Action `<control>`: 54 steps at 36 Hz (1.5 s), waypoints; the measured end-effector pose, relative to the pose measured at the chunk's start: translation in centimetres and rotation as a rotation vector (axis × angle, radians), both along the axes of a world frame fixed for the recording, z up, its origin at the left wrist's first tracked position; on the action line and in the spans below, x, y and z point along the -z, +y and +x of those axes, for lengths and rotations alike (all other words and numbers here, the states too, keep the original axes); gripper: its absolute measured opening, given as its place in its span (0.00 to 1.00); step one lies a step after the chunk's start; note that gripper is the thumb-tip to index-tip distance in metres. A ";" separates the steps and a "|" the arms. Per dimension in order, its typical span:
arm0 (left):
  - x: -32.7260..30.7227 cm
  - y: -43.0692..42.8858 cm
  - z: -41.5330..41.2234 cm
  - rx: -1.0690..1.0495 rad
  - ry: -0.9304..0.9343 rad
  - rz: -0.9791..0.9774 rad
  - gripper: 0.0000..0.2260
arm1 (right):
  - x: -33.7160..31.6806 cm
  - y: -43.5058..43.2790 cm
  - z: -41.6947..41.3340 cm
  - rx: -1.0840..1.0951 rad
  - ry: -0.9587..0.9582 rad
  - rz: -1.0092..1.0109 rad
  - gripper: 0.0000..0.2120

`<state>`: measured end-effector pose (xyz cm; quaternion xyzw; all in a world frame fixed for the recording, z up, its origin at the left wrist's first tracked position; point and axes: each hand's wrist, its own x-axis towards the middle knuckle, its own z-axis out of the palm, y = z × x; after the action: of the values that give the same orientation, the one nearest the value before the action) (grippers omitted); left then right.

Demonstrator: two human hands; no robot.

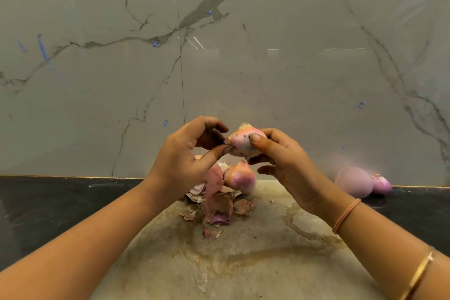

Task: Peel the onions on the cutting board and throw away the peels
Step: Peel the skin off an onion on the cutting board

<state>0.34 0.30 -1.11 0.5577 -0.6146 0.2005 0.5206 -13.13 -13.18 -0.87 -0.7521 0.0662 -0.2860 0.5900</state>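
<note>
Pink-and-orange onion, dark specks on it. Now the peels: tan, pink, purple. Mottled beige cutting board, brown-stained; black worktop; grey marble wall, dark veins, blue flecks. Gold bangle.

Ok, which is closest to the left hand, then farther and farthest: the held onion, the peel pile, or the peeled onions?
1. Held onion: touching the left hand.
2. Peel pile: just below, on the board.
3. Peeled onions: far right, on the counter.

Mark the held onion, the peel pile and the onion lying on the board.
held onion (241,144): head view, its pink side
peel pile (219,202): head view, middle of the heap
board onion (239,179): head view, rounded front
</note>
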 end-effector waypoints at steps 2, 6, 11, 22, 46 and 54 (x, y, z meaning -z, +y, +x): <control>0.1 0.0 0.1 0.010 0.000 0.027 0.10 | 0.1 0.0 0.0 0.001 0.010 -0.057 0.23; 0.1 0.0 0.2 0.025 -0.047 0.071 0.07 | 0.0 0.4 -0.1 -0.036 0.004 -0.104 0.21; 0.0 -0.1 0.0 0.020 -0.105 0.062 0.05 | -0.1 0.2 -0.1 -0.004 0.002 -0.031 0.25; 0.3 -0.1 0.2 -0.109 -0.146 0.237 0.05 | -0.5 -0.5 -0.6 -0.023 -0.051 0.355 0.25; 0.1 0.2 -0.4 -0.106 0.242 0.210 0.15 | 0.3 0.4 -0.3 -0.061 -0.021 -0.198 0.30; -0.1 0.3 -0.3 -0.180 0.150 0.201 0.23 | 0.6 0.4 -0.2 0.046 -0.023 -0.489 0.29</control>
<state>0.04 0.62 -0.98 0.6734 -0.5383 0.1418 0.4865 -13.37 -12.83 -1.45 -0.8676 0.0052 -0.3153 0.3844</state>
